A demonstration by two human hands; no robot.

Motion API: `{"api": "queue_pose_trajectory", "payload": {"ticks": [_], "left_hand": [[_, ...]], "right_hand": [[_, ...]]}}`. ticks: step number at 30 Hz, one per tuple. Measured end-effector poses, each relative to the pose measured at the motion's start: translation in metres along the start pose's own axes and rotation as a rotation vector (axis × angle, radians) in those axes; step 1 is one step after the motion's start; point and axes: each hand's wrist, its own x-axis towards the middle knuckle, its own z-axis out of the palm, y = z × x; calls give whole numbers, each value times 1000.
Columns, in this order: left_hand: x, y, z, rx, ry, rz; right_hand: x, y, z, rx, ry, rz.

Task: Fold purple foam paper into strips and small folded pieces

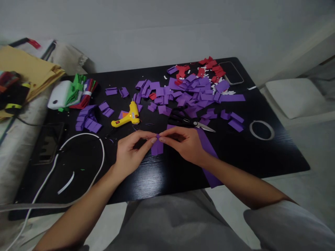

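Between my two hands is a small folded piece of purple paper (157, 148), held near the front middle of the black table. My left hand (131, 150) pinches its top edge from the left, thumb and forefinger together. From the right, my right hand (184, 143) pinches the same edge, its fingertips almost touching the left ones. A long purple strip (209, 153) runs under my right wrist. Just beyond my right hand lie black-handled scissors (192, 122), blades pointing right. A yellow glue gun (127, 116) rests beyond my left hand.
Loose purple pieces (193, 90) and red scraps (213, 68) cover the back of the black table (248, 153). A tape ring (261, 130) lies at the right, a phone-like frame (230, 72) behind. A white cable (103, 153) loops at the left, near bundled coloured strips (87, 92).
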Motion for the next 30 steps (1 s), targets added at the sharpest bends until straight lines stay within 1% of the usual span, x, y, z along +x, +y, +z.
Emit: {"api": "queue_pose_trajectory", "payload": {"ticks": [7,16,22,30], "left_hand": [[0,1,0,5,25,-15],[-1,0,0,-12,-5,5],[-1,0,0,2,12,-40],[0,1,0,-15,32,-69]], "right_hand": [[1,1,-1,-72,-55,-18],[1,-1,-1,-101,-24,-19],[0,2,0,-89,-14,-14],[-1,2,1,-72,-4,-6]]}}
